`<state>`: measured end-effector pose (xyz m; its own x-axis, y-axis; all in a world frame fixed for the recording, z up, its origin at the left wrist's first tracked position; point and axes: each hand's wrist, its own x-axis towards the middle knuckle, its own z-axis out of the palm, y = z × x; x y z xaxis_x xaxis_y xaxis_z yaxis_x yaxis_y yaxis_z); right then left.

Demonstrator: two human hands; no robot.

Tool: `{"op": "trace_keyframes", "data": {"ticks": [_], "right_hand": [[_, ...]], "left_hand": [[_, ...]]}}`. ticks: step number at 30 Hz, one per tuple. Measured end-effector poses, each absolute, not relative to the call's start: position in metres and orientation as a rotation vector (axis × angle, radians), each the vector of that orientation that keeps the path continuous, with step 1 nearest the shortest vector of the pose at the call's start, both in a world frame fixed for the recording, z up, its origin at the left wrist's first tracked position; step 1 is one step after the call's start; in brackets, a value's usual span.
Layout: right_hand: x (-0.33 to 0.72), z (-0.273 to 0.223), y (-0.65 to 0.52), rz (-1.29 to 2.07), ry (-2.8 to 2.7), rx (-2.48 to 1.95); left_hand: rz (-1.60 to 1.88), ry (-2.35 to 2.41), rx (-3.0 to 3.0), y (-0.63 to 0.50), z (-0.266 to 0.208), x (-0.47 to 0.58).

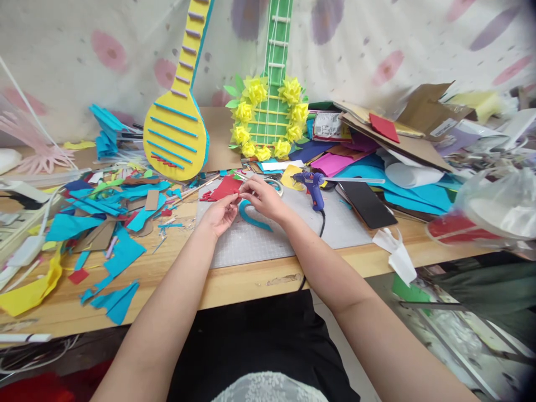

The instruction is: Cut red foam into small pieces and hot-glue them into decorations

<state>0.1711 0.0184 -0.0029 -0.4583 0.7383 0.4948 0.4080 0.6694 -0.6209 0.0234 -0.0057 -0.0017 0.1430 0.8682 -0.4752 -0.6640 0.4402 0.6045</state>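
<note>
Over the grey cutting mat my left hand and my right hand meet, thumbs and fingertips pinched together. A small red paper piece shows between them, mostly hidden by the fingers. Just behind my left hand lies a red sheet of paper, with several thin red rolls beside it. A curved blue strip rests on the mat beneath my right hand. Partly behind that hand is a roll of tape. To the right, a blue glue gun lies on its side.
A yellow paper-covered instrument and a green one with yellow flowers lean at the back. Blue paper scraps litter the left. On the right are a black phone, stacked card and paper, and a plastic-covered tub.
</note>
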Motion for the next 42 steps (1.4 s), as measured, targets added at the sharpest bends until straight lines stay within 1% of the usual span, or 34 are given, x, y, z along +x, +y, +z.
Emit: {"op": "trace_keyframes", "data": {"ticks": [7, 11, 13, 18, 22, 26, 30, 36, 38, 42], "right_hand": [[0.171, -0.005, 0.021, 0.545, -2.111, -0.912], [0.169, -0.01, 0.022, 0.59, -1.918, -0.973], [0.167, -0.014, 0.023, 0.718, -1.753, -0.978], [0.157, -0.025, 0.024, 1.185, -1.472, -0.924], [0.151, -0.024, 0.02, 1.348, -1.354, -0.894], [0.151, -0.021, 0.018, 1.363, -1.293, -0.895], [0.151, -0.021, 0.019, 1.307, -1.343, -0.915], [0.153, -0.025, 0.019, 1.053, -1.518, -0.957], [0.154, -0.023, 0.018, 1.096, -1.497, -0.948], [0.158, -0.016, 0.015, 1.361, -1.374, -0.89]], "left_hand": [[1.151, 0.888, 0.353, -0.007, -0.006, 0.025], [1.212, 0.89, 0.322, -0.005, -0.004, 0.024], [1.236, 0.896, 0.296, -0.004, -0.003, 0.023], [1.229, 0.859, 0.244, -0.005, -0.002, 0.023], [1.208, 0.832, 0.241, -0.006, -0.002, 0.024], [1.209, 0.839, 0.293, -0.007, -0.002, 0.024], [1.239, 0.875, 0.361, -0.006, -0.005, 0.024], [1.276, 0.921, 0.445, -0.006, -0.009, 0.025], [1.278, 0.921, 0.448, -0.006, -0.008, 0.025], [1.242, 0.857, 0.387, -0.007, -0.005, 0.024]]}}
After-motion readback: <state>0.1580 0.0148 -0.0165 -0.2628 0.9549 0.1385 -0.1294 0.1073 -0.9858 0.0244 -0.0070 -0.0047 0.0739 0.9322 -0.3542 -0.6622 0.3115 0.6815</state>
